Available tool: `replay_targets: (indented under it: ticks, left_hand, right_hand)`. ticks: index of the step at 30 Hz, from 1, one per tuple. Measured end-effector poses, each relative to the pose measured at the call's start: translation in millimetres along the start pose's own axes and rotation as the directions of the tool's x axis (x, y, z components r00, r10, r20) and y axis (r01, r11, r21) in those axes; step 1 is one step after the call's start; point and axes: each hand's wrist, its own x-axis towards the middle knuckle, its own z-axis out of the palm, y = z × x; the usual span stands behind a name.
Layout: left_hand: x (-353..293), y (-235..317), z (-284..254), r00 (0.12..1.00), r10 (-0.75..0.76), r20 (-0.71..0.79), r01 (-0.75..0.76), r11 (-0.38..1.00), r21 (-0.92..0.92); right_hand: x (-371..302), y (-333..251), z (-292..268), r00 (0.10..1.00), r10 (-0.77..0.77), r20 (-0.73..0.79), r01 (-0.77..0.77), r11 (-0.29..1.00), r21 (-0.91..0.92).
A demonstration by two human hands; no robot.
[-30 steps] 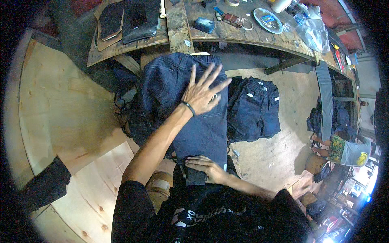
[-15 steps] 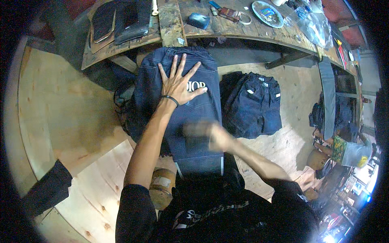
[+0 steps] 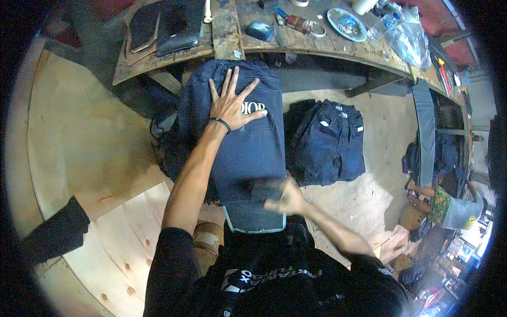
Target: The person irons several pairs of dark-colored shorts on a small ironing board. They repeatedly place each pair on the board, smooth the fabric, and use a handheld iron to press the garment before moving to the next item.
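Dark blue denim shorts (image 3: 248,158) are stretched over a narrow board (image 3: 253,217) whose pale-edged near end sticks out toward me. White lettering marks a back pocket. My left hand (image 3: 230,108) lies flat on the upper part of the shorts with spread fingers, partly covering the letters; a black band circles its wrist. Lower down, near the hem, my right hand (image 3: 288,198) is closed around a dark block-like thing (image 3: 265,189). Motion blurs that hand and the block, so the block's exact kind does not show.
More dark denim shorts (image 3: 335,142) lie in a pile to the right. A wooden workbench (image 3: 301,39) crosses the far side, bearing a round plate (image 3: 347,25) and clear plastic bags (image 3: 407,42). Another person (image 3: 449,206) sits at the far right. Dark cloth (image 3: 58,231) lies at left.
My right hand has moved down along the shorts toward the hem with the dark block. My left hand stays pressed in the same place. The whole view has shifted slightly.
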Motion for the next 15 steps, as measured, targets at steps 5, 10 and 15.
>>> replay_targets:
  ticks: [5,10,15]
  left_hand:
    - [-59.8,-7.9,5.3,0.691,-0.713,-0.119,0.663,0.691,-0.289]
    - [-186.0,-7.7,44.1,0.811,-0.568,-0.14,0.379,0.693,-0.613]
    - [-394.5,56.2,98.1,0.834,-0.453,0.316,0.547,0.594,-0.59]
  right_hand:
    - [108.3,17.0,-84.6,0.597,-0.287,-0.749,-0.044,0.921,-0.388]
    - [114.2,117.0,12.4,0.674,-0.293,-0.678,-0.057,0.894,-0.444]
    - [-42.0,55.4,128.8,0.849,-0.144,-0.509,-0.163,0.843,-0.512]
